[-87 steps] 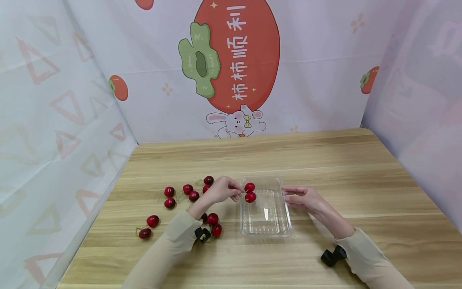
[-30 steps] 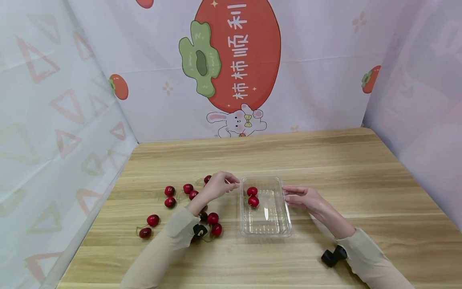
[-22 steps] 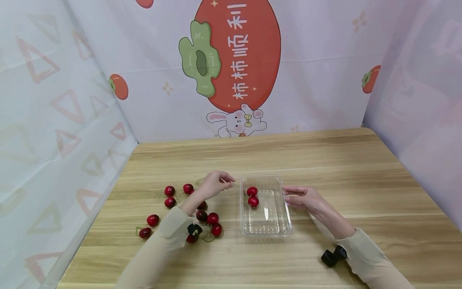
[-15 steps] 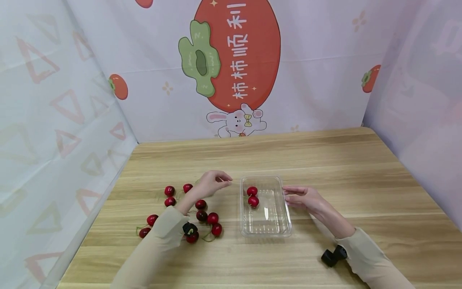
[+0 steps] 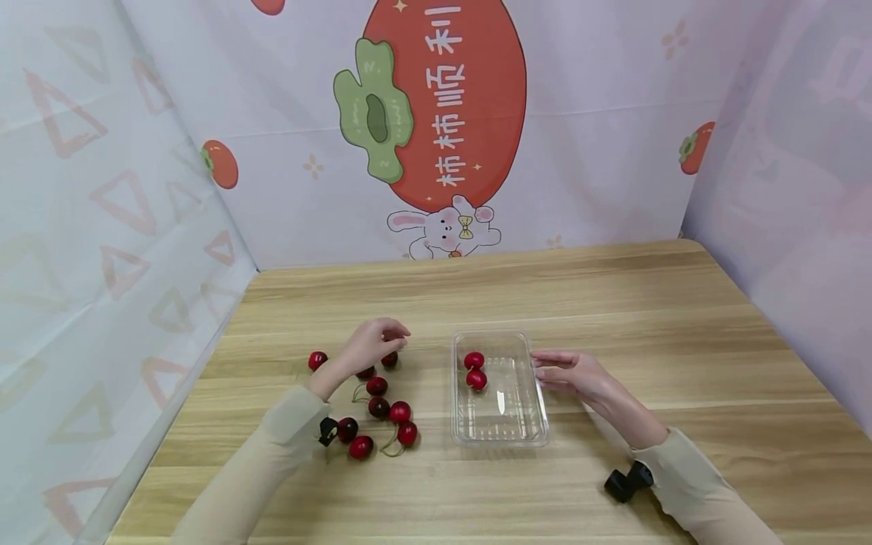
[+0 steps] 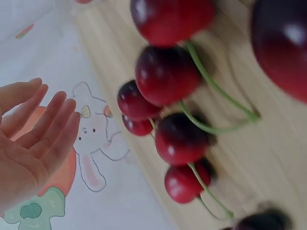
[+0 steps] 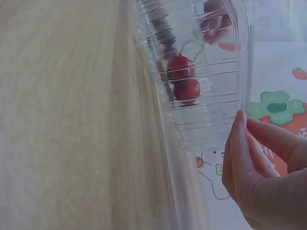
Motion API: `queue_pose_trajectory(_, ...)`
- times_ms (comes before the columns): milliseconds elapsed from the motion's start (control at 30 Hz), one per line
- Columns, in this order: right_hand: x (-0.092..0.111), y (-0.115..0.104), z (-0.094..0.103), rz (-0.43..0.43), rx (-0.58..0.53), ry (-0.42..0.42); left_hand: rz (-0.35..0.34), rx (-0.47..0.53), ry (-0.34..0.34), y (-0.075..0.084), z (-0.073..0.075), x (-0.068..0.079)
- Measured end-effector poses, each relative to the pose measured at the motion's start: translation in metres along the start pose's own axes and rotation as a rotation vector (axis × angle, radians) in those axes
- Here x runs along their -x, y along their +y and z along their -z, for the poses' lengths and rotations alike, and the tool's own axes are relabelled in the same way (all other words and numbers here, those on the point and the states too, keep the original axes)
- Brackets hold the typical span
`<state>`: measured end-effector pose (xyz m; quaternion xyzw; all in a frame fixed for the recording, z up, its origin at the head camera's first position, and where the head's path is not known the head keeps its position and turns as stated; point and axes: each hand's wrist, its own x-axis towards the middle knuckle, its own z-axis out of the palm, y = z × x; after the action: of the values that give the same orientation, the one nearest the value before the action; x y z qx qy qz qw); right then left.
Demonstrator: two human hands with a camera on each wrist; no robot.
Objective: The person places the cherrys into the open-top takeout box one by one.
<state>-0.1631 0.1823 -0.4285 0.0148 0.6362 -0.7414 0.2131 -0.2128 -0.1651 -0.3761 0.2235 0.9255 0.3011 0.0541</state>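
My left hand (image 5: 368, 347) hovers over the cherries at the left, hiding some of them. Its fingers are loosely extended and hold nothing, as the left wrist view shows of the hand (image 6: 33, 143). Under and in front of it lie dark red cherries (image 5: 377, 386), joined in pairs by green stems (image 6: 211, 81). A clear plastic container (image 5: 500, 435) stands mid-table. Inside, by its left wall, lies one pair of cherries (image 5: 476, 379). My right hand (image 5: 579, 376) holds the container's right rim with its fingertips, seen closely around the rim in the right wrist view.
The wooden table (image 5: 613, 303) ends at a printed cloth backdrop (image 5: 579, 174) at the back. White cloth also hangs at the left and right. Each sleeve carries a black wrist camera (image 5: 630, 481). More cherries (image 5: 361, 447) lie close before the left forearm.
My left hand has let go of a cherry pair, now lying in the container, and has moved left and back over the loose cherries. My right hand has stayed at the rim.
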Motion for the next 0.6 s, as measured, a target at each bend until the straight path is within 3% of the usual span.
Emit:
queue_pose_trajectory(267,-0.001,0.0,0.0,-0.003,0.003,-0.003,-0.023,-0.095,-0.009,-0.02,0.012,0.001)
queue_pose_trajectory(600,-0.001,0.0,0.0,-0.01,-0.035,-0.006,0.036,-0.159,-0.045,-0.035,0.02,-0.003)
